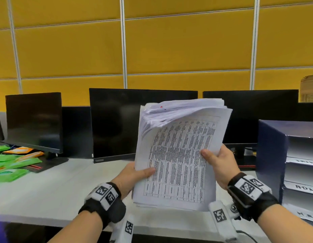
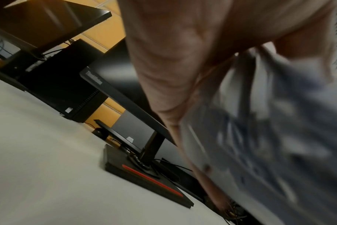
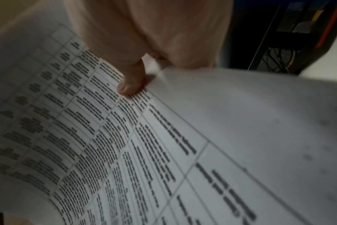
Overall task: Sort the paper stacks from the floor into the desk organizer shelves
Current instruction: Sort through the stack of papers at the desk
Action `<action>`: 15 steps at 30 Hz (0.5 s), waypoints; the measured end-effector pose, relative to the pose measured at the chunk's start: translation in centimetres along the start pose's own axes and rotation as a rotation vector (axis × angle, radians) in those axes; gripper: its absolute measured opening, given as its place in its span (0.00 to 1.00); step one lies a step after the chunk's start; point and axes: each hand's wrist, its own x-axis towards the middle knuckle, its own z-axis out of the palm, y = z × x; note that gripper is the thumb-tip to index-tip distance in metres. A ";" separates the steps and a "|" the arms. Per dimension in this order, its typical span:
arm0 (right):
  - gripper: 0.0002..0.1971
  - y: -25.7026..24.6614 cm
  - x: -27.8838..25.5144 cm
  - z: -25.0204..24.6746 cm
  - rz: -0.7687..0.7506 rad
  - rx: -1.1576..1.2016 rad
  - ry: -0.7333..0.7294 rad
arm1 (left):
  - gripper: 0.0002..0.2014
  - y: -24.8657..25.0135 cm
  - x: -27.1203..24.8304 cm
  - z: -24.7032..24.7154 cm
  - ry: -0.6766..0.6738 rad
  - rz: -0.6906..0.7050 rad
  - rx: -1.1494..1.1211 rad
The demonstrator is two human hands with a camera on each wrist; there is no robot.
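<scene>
White desk (image 1: 68,186) with 3 black monitors (image 1: 117,123), green packets (image 1: 10,174), blue organizer (image 1: 271,155).

Matt white printed paper stack (image 1: 178,155), glossy black monitor screens (image 1: 115,120), smooth pale matt desk (image 1: 52,188).

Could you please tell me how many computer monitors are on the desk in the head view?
3: one at the left, one in the middle behind the paper stack, one on the right. A dark edge at far left may be another.

Both forearms reach forward, wrists banded. The left hand (image 1: 133,176) grips the papers' (image 1: 178,155) lower left edge, thumb on top; the right hand (image 1: 220,163) pinches the right edge, thumb on the page.
</scene>
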 end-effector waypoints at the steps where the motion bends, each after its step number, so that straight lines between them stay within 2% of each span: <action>1: 0.19 0.0 0.1 0.0 0.005 0.032 -0.020 | 0.30 -0.1 -0.2 -0.3 -0.054 -0.046 0.003; 4: 0.21 -0.1 0.5 0.0 0.029 0.043 -0.059 | 0.36 -0.8 -0.5 -1.1 -0.193 -0.185 0.001; 6: 0.20 -0.3 0.5 0.2 0.050 0.011 -0.038 | 0.32 -0.8 -0.8 -1.0 -0.219 -0.222 0.062; 11: 0.17 -0.4 0.5 1.2 0.027 -0.242 0.115 | 0.14 0.1 -0.9 0.0 -0.080 -0.136 0.215; 15: 0.15 -0.9 0.5 2.2 0.001 -0.384 0.215 | 0.13 0.1 -0.6 0.6 0.041 -0.071 0.306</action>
